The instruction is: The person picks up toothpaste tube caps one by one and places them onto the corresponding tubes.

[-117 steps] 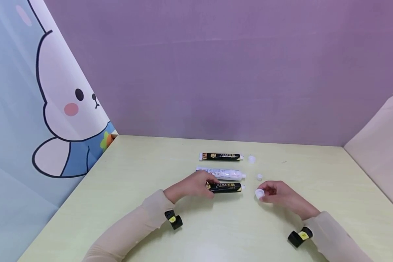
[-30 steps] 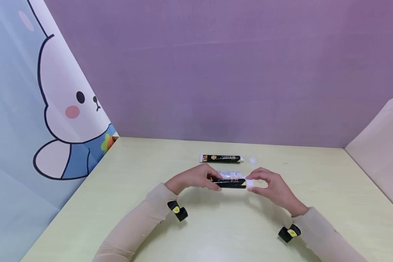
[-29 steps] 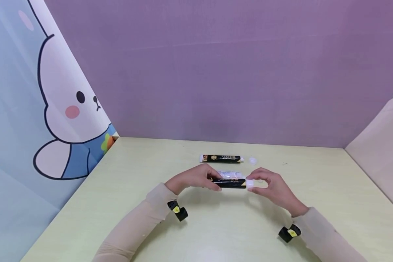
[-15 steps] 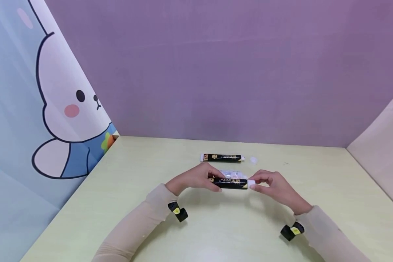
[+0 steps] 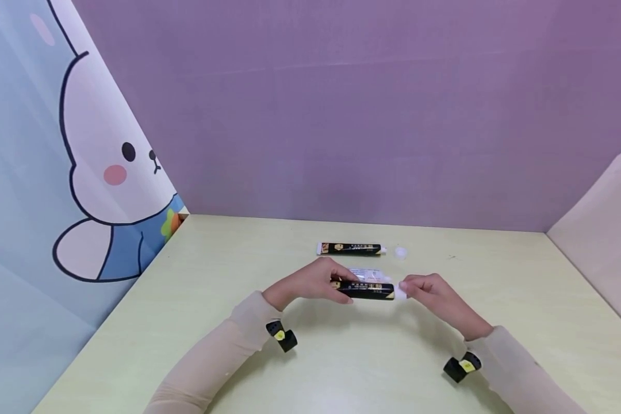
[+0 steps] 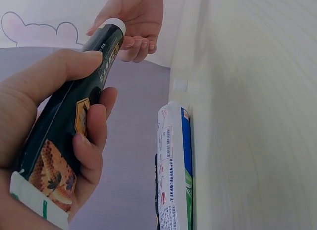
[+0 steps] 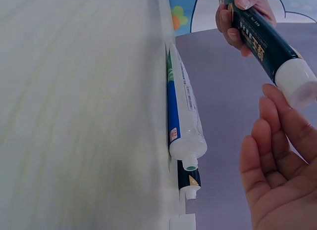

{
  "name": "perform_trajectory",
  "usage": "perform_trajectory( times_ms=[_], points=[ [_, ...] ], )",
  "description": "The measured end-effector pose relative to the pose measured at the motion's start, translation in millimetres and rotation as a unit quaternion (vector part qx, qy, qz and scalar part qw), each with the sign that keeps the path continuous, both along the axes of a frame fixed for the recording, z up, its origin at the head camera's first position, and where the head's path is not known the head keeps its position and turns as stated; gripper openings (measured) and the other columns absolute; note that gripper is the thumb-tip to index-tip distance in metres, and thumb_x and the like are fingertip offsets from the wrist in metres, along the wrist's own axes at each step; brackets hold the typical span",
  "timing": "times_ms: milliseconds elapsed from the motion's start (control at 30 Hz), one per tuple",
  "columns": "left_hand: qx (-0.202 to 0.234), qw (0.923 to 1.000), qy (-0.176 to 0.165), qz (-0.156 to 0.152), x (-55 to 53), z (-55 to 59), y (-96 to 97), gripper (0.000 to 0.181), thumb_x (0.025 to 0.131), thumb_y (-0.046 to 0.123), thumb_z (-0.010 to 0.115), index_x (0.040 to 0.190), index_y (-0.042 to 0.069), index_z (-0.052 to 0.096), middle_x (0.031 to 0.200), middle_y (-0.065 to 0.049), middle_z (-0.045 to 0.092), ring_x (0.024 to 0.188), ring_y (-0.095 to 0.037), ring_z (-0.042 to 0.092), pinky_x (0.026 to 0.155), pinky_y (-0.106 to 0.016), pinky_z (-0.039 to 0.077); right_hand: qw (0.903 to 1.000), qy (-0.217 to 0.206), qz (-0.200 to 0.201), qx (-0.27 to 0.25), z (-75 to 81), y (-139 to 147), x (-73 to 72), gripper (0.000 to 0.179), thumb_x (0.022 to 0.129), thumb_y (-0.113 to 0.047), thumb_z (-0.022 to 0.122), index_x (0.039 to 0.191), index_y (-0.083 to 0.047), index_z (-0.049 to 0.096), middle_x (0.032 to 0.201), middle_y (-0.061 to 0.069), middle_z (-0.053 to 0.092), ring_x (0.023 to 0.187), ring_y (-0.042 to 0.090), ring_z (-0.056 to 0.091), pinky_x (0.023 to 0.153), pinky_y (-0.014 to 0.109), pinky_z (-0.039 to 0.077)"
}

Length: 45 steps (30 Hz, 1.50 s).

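Observation:
In the head view my left hand (image 5: 315, 280) grips a black toothpaste tube (image 5: 371, 291) by its crimped half, thumb on the near side, held above the table. A white cap (image 7: 294, 80) sits on the nozzle end, covering the nozzle. My right hand (image 5: 440, 299) has its thumb and index finger at that cap, pinching it; the other fingers curl loosely below in the right wrist view. Just behind lies a white toothpaste tube (image 7: 184, 109) with blue and green print, its bare nozzle (image 7: 190, 162) pointing right. The left hand partly hides it in the head view.
Farther back on the pale table (image 5: 227, 253) lies a second black toothpaste tube (image 5: 351, 249), uncapped. A white cap (image 5: 401, 253) is off its nozzle end. A small white cap (image 6: 181, 85) lies beyond the white tube's nozzle. A purple backdrop (image 5: 341, 144) stands behind.
The black tube was lifted off the table and the right hand brought the cap from beside it onto its nozzle. Since half a second ago, the right fingers have shifted their hold on the cap.

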<state>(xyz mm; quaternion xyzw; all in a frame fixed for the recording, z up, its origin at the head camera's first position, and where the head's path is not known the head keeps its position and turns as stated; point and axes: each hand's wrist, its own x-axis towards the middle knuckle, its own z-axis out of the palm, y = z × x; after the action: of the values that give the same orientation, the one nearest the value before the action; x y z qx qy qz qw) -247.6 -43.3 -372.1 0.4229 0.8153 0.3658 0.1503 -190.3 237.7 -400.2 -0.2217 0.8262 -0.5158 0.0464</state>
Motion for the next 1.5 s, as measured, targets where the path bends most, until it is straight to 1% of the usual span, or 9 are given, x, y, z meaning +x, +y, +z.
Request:
perform_trajectory(
  times_ms=[300,467,633,767,900,1067,1200,1333,1500],
  points=[
    [-0.008,0.9999,0.015,-0.002,-0.1,-2.0,-3.5,0.036,0.076,0.015,0.077,0.111,0.008,0.070,0.111,-0.004,0.068,0.077,-0.004,0.050,0.063,-0.017,0.038,0.9987,-0.012,-0.031,0.039,5.6,-5,5.7,0.041,0.100,-0.024,0.045,0.073,0.003,0.059,0.093,0.005,0.065,0.089,0.012,0.056,0.083,0.041,0.038],
    [-0.008,0.9998,0.018,-0.005,0.4,-1.0,-5.5,0.036,0.077,0.015,0.077,0.111,0.008,0.070,0.111,-0.004,0.068,0.082,-0.003,0.052,0.066,-0.017,0.040,0.9978,-0.038,-0.039,0.040,8.3,-5,7.0,0.039,0.101,-0.027,0.043,0.088,-0.001,0.070,0.107,0.009,0.066,0.098,0.012,0.056,0.089,0.045,0.037],
    [-0.009,0.9998,0.014,-0.008,1.1,-0.7,-6.7,0.036,0.077,0.014,0.077,0.112,0.008,0.070,0.112,-0.005,0.068,0.078,-0.005,0.051,0.060,-0.017,0.036,0.9961,-0.065,-0.050,0.033,6.8,-2,7.9,0.050,0.103,-0.036,0.034,0.101,-0.002,0.069,0.102,0.007,0.067,0.099,0.013,0.060,0.095,0.036,0.041],
    [-0.008,0.9998,0.011,-0.012,0.9,-0.5,-7.0,0.037,0.077,0.014,0.077,0.112,0.007,0.069,0.112,-0.005,0.068,0.076,-0.004,0.050,0.059,-0.017,0.035,0.9979,-0.045,-0.045,0.011,7.6,1,9.2,0.055,0.104,-0.037,0.025,0.105,0.000,0.066,0.102,0.008,0.063,0.095,0.008,0.060,0.089,0.019,0.044],
    [-0.005,0.9998,0.009,-0.015,0.4,0.6,-7.0,0.037,0.077,0.014,0.077,0.113,0.007,0.069,0.114,-0.006,0.067,0.074,-0.004,0.048,0.060,-0.018,0.036,0.9990,-0.024,-0.028,-0.025,8.5,2,10.1,0.050,0.105,-0.031,0.025,0.114,0.004,0.061,0.110,0.017,0.060,0.098,0.016,0.059,0.089,0.020,0.044],
    [-0.005,0.9999,0.006,-0.013,0.2,1.2,-7.6,0.037,0.077,0.014,0.077,0.112,0.006,0.069,0.115,-0.006,0.067,0.076,-0.005,0.048,0.062,-0.018,0.036,0.9990,0.027,-0.018,-0.030,3.9,1,11.6,0.030,0.098,-0.015,0.051,0.120,0.004,0.055,0.117,0.024,0.057,0.103,0.019,0.057,0.088,0.022,0.045],
    [-0.011,0.9999,0.004,-0.009,-0.1,-0.7,-8.3,0.038,0.077,0.015,0.077,0.113,0.005,0.069,0.114,-0.006,0.067,0.076,-0.006,0.048,0.061,-0.018,0.035,0.9964,0.074,-0.004,-0.040,-1.5,-1,11.8,0.037,0.085,-0.002,0.067,0.118,0.007,0.054,0.114,0.015,0.059,0.100,0.015,0.057,0.088,0.021,0.046],
    [-0.011,0.9999,-0.001,-0.005,-0.4,-1.9,-10.3,0.038,0.077,0.014,0.076,0.113,0.005,0.068,0.114,-0.006,0.066,0.077,-0.007,0.048,0.062,-0.019,0.035,0.9935,0.098,0.008,-0.058,-4.6,-3,10.9,0.038,0.079,0.003,0.071,0.114,0.006,0.055,0.109,0.007,0.060,0.098,0.009,0.056,0.087,0.020,0.046],
    [-0.009,0.9999,-0.012,-0.003,-0.4,-1.8,-11.9,0.038,0.078,0.015,0.076,0.114,0.005,0.068,0.115,-0.006,0.066,0.061,-0.005,0.040,0.057,-0.019,0.033,0.9895,0.120,0.018,-0.079,-5.6,-6,10.0,0.035,0.077,0.007,0.071,0.108,0.006,0.057,0.105,0.015,0.059,0.095,0.006,0.055,0.086,0.020,0.046]
  ],
)
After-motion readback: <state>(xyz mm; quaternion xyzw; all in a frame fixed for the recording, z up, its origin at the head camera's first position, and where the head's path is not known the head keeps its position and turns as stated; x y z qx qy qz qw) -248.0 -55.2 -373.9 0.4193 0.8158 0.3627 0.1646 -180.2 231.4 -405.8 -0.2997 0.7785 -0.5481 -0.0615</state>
